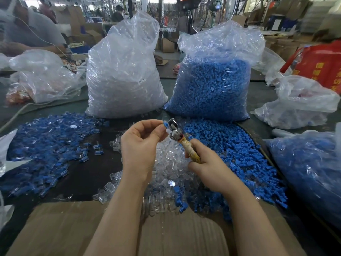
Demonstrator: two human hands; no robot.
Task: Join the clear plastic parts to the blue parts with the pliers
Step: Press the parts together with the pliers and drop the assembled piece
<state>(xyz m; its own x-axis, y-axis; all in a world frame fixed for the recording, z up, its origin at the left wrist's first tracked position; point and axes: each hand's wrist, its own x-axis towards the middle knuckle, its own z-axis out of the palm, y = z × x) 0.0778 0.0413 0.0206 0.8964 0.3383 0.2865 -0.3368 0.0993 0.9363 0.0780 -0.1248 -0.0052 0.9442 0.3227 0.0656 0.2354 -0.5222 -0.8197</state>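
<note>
Just above the middle of the worktop (88, 174), the left hand (140, 146) pinches a small blue part (165, 124) with a bit of clear plastic on it between thumb and fingers (156, 124), right up against the shiny metal head of the pliers (175, 129). The right hand (206, 167) is wrapped round the pliers' yellowish, worn handle, fingers curled tight on it. Can't tell if the jaws are actually biting the part or just touching it. Below the hands sits a heap of clear parts (169, 163), loose blue parts (234, 156) piled to the right, joined pieces (46, 145) spread to the left. Two big bags stand behind, one of clear parts (123, 76), one of blue (212, 89).
</note>
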